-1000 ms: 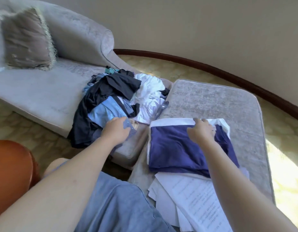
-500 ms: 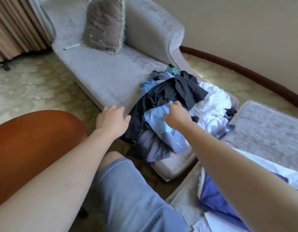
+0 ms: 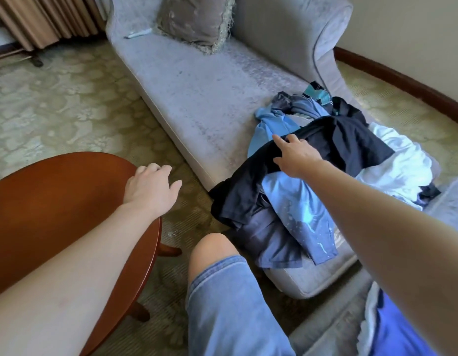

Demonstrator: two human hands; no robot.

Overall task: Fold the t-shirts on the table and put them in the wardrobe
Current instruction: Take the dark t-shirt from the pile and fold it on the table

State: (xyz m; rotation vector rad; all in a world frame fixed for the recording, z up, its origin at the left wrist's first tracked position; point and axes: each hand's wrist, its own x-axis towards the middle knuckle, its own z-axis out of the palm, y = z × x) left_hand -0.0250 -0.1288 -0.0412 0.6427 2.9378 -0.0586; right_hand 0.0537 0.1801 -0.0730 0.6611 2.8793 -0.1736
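A heap of unfolded clothes lies on the end of the grey chaise longue [image 3: 204, 98]: a black t-shirt [image 3: 346, 142] on top, a light blue one [image 3: 300, 201] under it, white garments [image 3: 400, 160] to the right. My right hand [image 3: 294, 154] reaches over the heap with spread fingers resting on the black t-shirt. My left hand [image 3: 151, 187] hovers with loosely curled fingers over the edge of a round wooden table [image 3: 55, 201], holding nothing. A folded navy t-shirt [image 3: 395, 330] shows at the bottom right, partly hidden by my right arm.
A grey cushion [image 3: 194, 19] leans at the head of the chaise longue. A grey padded stool [image 3: 451, 201] stands at the right edge. My knee in blue denim shorts [image 3: 228, 304] is at the bottom middle. Patterned carpet [image 3: 55, 104] and a curtain [image 3: 43, 19] lie to the left.
The view has swung left. My right hand left the folded navy t-shirt and moved onto the black one in the heap. My left hand came off the clothes toward the wooden table.
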